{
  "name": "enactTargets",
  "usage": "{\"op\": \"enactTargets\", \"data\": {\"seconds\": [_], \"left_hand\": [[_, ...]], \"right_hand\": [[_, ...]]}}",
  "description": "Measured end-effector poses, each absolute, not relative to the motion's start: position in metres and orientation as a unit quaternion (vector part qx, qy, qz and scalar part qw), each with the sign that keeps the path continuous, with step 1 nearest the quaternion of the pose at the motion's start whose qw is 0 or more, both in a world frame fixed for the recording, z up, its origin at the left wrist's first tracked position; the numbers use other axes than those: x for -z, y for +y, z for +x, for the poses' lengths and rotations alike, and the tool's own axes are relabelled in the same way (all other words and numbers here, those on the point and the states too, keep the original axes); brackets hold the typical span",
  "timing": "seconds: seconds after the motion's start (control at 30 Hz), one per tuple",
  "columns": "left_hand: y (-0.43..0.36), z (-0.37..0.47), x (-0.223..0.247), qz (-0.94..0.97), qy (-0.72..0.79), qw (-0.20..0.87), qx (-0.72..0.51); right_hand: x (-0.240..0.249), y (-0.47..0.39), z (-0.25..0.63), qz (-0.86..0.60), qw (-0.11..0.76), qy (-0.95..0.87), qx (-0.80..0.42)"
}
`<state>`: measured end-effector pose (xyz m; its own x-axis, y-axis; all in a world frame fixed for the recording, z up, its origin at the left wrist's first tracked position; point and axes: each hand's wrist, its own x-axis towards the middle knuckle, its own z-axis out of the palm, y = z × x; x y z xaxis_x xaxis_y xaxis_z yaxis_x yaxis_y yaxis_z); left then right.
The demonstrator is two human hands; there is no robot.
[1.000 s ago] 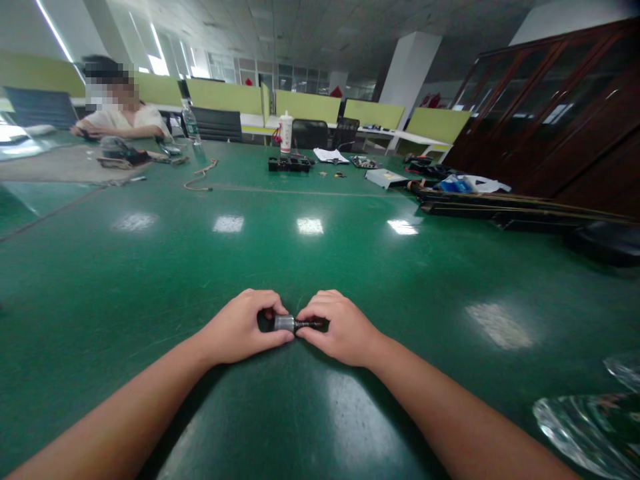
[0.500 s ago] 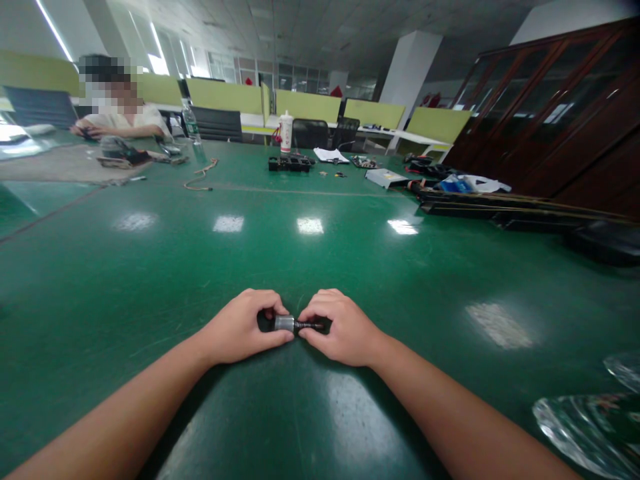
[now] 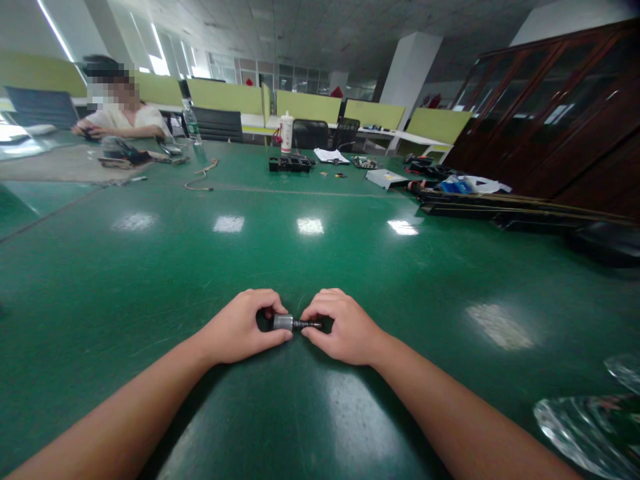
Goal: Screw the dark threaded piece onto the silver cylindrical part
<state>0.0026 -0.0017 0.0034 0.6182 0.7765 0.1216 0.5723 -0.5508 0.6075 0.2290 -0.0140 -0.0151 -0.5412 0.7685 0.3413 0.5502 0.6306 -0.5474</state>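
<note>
On the green table (image 3: pixel 310 267) in front of me lies a small silver cylinder (image 3: pixel 283 323) with a thin, dark, ribbed shaft (image 3: pixel 300 325) pointing right. It looks like a little motor, but its exact kind is not clear. Thumb and fingers of my left hand (image 3: pixel 245 328) close around the cylinder and cover part of its left end. From the other side, my right hand (image 3: pixel 345 328) pinches the shaft between thumb and fingertips. The shaft's tip shows inside the curl of that hand.
Clear plastic packaging (image 3: pixel 590 433) lies at the lower right. Farther back are a black device (image 3: pixel 290 164), a white tumbler (image 3: pixel 286 133), papers (image 3: pixel 331 156), a silver box (image 3: pixel 386 179) and a cord (image 3: pixel 200 177). Another person (image 3: pixel 123 120) sits at the far left beside a water bottle (image 3: pixel 191 123).
The cylinder has shifted very slightly left, and my right fingertips a touch right. A bit more of the shaft shows between my hands.
</note>
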Motion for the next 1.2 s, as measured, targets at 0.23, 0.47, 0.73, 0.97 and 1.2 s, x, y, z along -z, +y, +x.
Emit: {"op": "enactTargets", "data": {"seconds": [0.23,0.47,0.73,0.97,1.2], "left_hand": [[-0.0003,0.0017,-0.0016,0.861,0.39,0.255,-0.205],[-0.0003,0.0012,-0.001,0.859,0.396,0.254,-0.203],[0.0001,0.0012,-0.0006,0.854,0.414,0.239,-0.204],[0.0002,0.002,-0.0011,0.856,0.414,0.235,-0.201],[0.0003,0.0016,-0.0008,0.853,0.416,0.239,-0.207]], "right_hand": [[0.0167,-0.0135,0.2289,-0.391,0.288,-0.853,-0.193],[0.0166,-0.0136,0.2289,-0.409,0.285,-0.847,-0.186],[0.0175,-0.0123,0.2307,-0.429,0.28,-0.84,-0.178],[0.018,-0.0107,0.2341,-0.431,0.287,-0.836,-0.179],[0.019,-0.0089,0.2369,-0.436,0.282,-0.837,-0.174]]}}
